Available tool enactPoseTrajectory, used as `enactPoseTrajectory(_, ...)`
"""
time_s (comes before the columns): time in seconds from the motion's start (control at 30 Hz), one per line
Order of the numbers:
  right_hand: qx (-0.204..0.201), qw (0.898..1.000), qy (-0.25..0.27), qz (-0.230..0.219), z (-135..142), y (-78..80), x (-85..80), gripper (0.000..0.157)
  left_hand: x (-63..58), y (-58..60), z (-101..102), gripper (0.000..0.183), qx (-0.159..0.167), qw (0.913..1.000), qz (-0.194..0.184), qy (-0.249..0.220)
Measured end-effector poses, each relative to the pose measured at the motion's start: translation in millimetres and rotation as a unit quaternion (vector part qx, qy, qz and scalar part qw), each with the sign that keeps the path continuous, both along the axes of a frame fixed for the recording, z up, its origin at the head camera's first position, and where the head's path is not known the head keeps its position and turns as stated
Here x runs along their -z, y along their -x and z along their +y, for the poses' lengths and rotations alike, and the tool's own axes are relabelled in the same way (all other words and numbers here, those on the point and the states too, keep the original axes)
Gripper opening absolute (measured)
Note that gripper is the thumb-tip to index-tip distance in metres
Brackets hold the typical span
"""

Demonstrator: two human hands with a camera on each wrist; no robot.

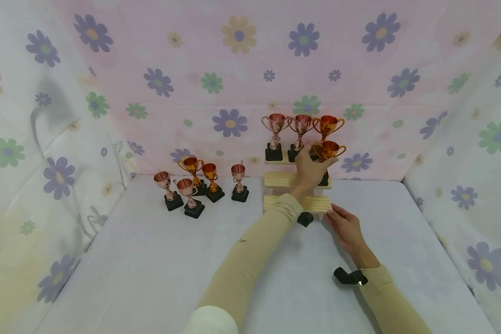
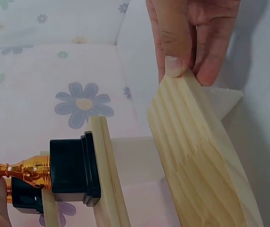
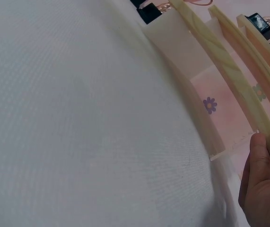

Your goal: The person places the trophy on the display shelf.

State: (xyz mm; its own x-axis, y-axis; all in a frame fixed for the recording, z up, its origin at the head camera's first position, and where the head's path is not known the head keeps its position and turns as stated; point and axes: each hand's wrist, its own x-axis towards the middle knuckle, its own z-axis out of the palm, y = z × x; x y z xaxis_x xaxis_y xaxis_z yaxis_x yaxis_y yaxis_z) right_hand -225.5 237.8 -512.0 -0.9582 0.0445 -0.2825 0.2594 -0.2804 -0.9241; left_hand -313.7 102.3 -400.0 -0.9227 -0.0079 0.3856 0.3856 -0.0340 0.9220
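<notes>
My left hand (image 1: 311, 169) grips a gold trophy cup (image 1: 330, 149) by its stem at the right end of the shelf's middle step (image 1: 279, 179). Its black base (image 2: 71, 165) appears to touch that step. Part of the trophy is hidden behind my fingers. Lower down, my right hand (image 1: 347, 229) pinches the right end of the lowest wooden step (image 3: 234, 82) between thumb and fingers. Along the top step stand two rose-gold trophies, the left one (image 1: 277, 123) and the middle one (image 1: 302, 124), plus a gold trophy (image 1: 328, 124) at right.
Left of the shelf, several trophies stand on the white-covered table (image 1: 171, 269), among them a rose-gold cup (image 1: 238, 174) and a gold cup (image 1: 210, 172). Flowered cloth (image 1: 238, 69) hangs behind and at both sides. A black device (image 1: 350, 277) sits on my right wrist.
</notes>
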Motion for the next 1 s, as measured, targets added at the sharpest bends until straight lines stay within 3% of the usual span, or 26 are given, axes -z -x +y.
enactPoseTrajectory(0.73,-0.004,1.0,0.0,0.001,-0.3,-0.2,0.2,0.056,3.4,2.2,3.6,0.053,0.001,0.9999,0.014,-0.009)
enactPoseTrajectory(1.0,0.001,1.0,0.0,-0.002,0.4,1.1,0.9,0.055,7.6,1.3,-3.3,0.061,0.022,0.9996,0.018,-0.002)
